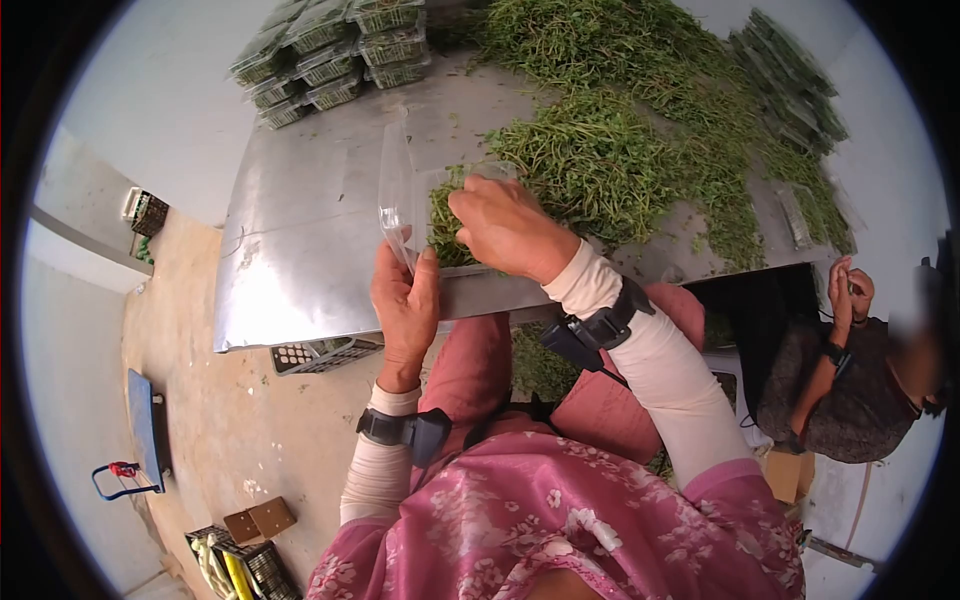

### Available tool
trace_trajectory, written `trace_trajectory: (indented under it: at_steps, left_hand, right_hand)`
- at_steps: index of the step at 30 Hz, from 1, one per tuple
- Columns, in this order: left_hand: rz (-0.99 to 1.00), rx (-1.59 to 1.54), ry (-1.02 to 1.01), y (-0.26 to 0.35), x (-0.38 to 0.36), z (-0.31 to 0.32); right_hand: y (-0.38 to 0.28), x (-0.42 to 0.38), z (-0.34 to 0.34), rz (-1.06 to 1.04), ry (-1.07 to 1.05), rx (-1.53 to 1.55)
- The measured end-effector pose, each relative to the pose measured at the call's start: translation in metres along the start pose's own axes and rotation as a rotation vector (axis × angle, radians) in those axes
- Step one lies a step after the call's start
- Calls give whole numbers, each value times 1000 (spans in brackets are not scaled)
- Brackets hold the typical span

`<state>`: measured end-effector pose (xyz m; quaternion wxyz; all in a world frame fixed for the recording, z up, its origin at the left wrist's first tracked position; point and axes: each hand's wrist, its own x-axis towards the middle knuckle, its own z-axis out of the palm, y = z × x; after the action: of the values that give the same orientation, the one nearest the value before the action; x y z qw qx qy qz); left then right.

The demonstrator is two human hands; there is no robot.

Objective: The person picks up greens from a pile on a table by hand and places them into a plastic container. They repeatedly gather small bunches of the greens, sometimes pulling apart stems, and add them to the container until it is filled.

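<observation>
A clear plastic clamshell box (398,190) sits at the near edge of the metal table with its lid raised on the left. My left hand (408,300) grips the box's near left side between thumb and fingers. Leafy green stems (445,215) fill part of the box. Over them, my right hand (510,228) is closed, its curled fingers pressed into the stems; the fingertips are partly hidden. Just beyond and to the right lies a loose pile of the same greens (590,160).
Filled clamshell boxes (335,55) are stacked at the table's (300,220) far left, with more boxes (790,85) at the far right. Another person's hands (850,290) are at the right. Below are a crate (325,355) and a blue trolley (148,425).
</observation>
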<state>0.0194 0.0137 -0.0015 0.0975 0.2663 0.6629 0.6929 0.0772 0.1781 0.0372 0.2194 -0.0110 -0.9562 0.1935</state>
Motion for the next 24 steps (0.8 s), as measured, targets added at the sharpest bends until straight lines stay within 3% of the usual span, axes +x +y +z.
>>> trace_trajectory:
  at_steps: [10,24]
  left_hand:
    - [14,65,10,0,0,0]
    - [43,108,19,2,0,1]
  right_hand:
    - [-2,1,7,56,-96,-86]
    - [3,-11,6,15,10,-5]
